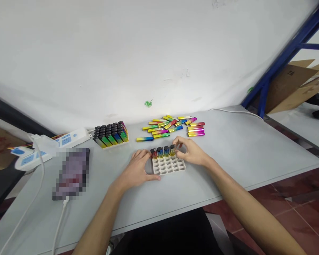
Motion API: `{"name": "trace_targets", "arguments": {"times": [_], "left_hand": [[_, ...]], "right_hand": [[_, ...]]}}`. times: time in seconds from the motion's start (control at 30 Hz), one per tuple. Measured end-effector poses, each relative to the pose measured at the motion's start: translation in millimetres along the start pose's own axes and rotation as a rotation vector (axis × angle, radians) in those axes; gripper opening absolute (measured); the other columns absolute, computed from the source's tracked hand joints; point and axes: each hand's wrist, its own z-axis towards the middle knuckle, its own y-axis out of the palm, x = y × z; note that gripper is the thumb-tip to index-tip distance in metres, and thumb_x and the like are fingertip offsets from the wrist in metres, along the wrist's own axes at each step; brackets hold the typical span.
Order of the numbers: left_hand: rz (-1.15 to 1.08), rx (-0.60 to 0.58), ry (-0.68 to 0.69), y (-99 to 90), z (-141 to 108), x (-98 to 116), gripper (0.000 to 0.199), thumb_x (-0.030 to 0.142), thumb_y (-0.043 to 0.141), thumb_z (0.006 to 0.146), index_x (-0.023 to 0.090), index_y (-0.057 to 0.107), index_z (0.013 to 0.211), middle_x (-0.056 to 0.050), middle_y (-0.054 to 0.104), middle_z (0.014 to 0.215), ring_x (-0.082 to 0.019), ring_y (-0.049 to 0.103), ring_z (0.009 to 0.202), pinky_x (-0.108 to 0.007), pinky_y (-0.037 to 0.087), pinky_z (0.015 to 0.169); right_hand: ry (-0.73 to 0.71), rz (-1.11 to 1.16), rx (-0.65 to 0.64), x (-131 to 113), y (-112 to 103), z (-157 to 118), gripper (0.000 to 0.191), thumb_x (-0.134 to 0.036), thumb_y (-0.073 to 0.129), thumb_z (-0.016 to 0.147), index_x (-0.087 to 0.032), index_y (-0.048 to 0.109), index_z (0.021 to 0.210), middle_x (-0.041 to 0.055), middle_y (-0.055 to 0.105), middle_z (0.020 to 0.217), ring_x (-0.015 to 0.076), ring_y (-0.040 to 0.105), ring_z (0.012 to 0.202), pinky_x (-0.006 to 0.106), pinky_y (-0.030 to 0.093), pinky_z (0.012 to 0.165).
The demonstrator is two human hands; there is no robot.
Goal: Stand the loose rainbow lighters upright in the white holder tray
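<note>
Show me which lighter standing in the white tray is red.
The leftmost lighter in the row of four, beside the left hand; its body shows red, while the next two lighters look blue and the last lighter, at the right hand, yellowish.

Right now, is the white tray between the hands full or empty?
Partly full. The white tray has four lighters upright in its far row, the right hand touching the rightmost; its nearer rows look empty.

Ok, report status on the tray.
Left hand spread at left end of white tray. Right hand fingers at rightmost lighter of four in back row. Loose colourful pieces beyond, not blocking.
</note>
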Motion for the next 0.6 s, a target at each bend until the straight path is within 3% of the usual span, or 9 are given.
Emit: {"name": "trace_targets", "arguments": {"times": [0.1, 0.17, 0.23, 0.3, 0.37, 0.43, 0.6], "left_hand": [[-0.003, 0.006, 0.004, 0.7, 0, -1, 0.062, 0.070, 0.076, 0.065, 0.022, 0.058, 0.101, -0.006, 0.055, 0.112, -0.032, 0.049, 0.108, -0.049, 0.041, 0.099], [0.002, 0.006, 0.004, 1.6, 0, -3, 0.063, 0.071, 0.075, 0.065, 0.022, 0.058, 0.100, -0.006, 0.055, 0.112, -0.032, 0.048, 0.109, -0.049, 0.040, 0.099], [0.004, 0.002, 0.007, 2.5, 0, -4, 0.064, 0.073, 0.074, 0.065, 0.022, 0.058, 0.100, -0.007, 0.054, 0.113, -0.032, 0.048, 0.108, -0.049, 0.040, 0.099], [0.004, -0.001, 0.011, 3.1, 0, -6, 0.065, 0.074, 0.073, 0.065, 0.022, 0.057, 0.101, -0.007, 0.054, 0.112, -0.031, 0.048, 0.108, -0.049, 0.040, 0.099], [0.004, 0.002, 0.015, 3.3, 0, -6, 0.065, 0.073, 0.073, 0.066, 0.022, 0.056, 0.101, -0.007, 0.054, 0.112, -0.031, 0.048, 0.108, -0.049, 0.040, 0.099], [0.003, 0.005, 0.018, 3.1, 0, -6, 0.065, 0.073, 0.073, 0.066, 0.022, 0.056, 0.102, -0.007, 0.054, 0.112, -0.031, 0.047, 0.108, -0.049, 0.039, 0.100], [-0.004, 0.006, 0.020, 2.3, 0, -4, 0.066, 0.074, 0.073, 0.066, 0.022, 0.057, 0.103, -0.007, 0.055, 0.113, -0.032, 0.048, 0.108, -0.050, 0.039, 0.099]], "right_hand": [[0.005, 0.018, 0.004, 2, -3, 2, 0.012, -0.019, 0.052, 0.083, -0.021, 0.059, 0.092, 0.0016, 0.068, 0.094, 0.0187, 0.061, 0.088, 0.032, 0.046, 0.083], [0.084, -0.055, 0.151, 9, -7, 5, 0.017, -0.026, 0.045, 0.091, -0.021, 0.061, 0.094, 0.0044, 0.069, 0.099, 0.0206, 0.062, 0.093, 0.034, 0.046, 0.084], [0.243, -0.269, 0.369, 18, -12, 6, 0.025, -0.031, 0.042, 0.095, -0.020, 0.064, 0.101, 0.0087, 0.067, 0.106, 0.0246, 0.061, 0.100, 0.037, 0.046, 0.088], [0.420, -0.515, 0.492, 29, -17, 6, 0.030, -0.035, 0.045, 0.095, -0.018, 0.064, 0.112, 0.0143, 0.064, 0.113, 0.0299, 0.058, 0.107, 0.042, 0.045, 0.090], [0.533, -0.652, 0.497, 37, -20, 4, 0.032, -0.037, 0.049, 0.094, -0.018, 0.064, 0.115, 0.0175, 0.060, 0.115, 0.0329, 0.057, 0.108, 0.044, 0.045, 0.089], [0.559, -0.664, 0.475, 43, -20, 3, 0.027, -0.037, 0.050, 0.093, -0.019, 0.067, 0.103, 0.0170, 0.058, 0.111, 0.0319, 0.058, 0.103, 0.043, 0.046, 0.086], [0.416, -0.560, 0.388, 47, -11, 4, 0.023, -0.034, 0.059, 0.088, -0.021, 0.057, 0.069, 0.0122, 0.056, 0.096, 0.0282, 0.058, 0.095, 0.041, 0.048, 0.081]]}}
